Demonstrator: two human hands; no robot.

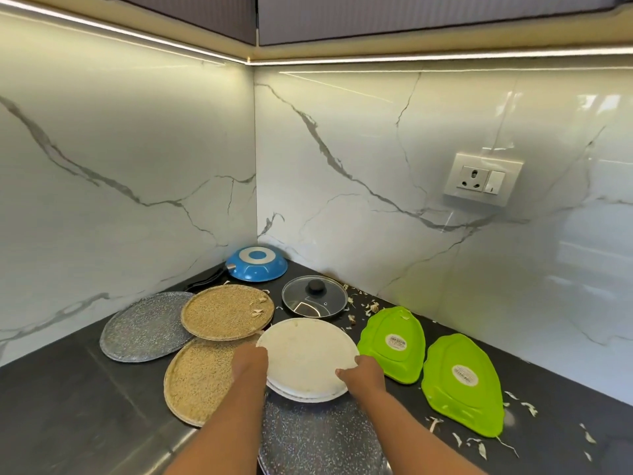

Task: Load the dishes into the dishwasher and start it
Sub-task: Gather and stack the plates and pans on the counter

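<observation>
Round white plate (306,358), seemingly stacked on another, faintly smudged.

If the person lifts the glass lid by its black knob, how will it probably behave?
The glass lid looks rigid, so it should keep its shape. Being glass, it is probably fragile and rather heavy for its size. Its black knob sits at the centre, so it would likely hang level.
</observation>
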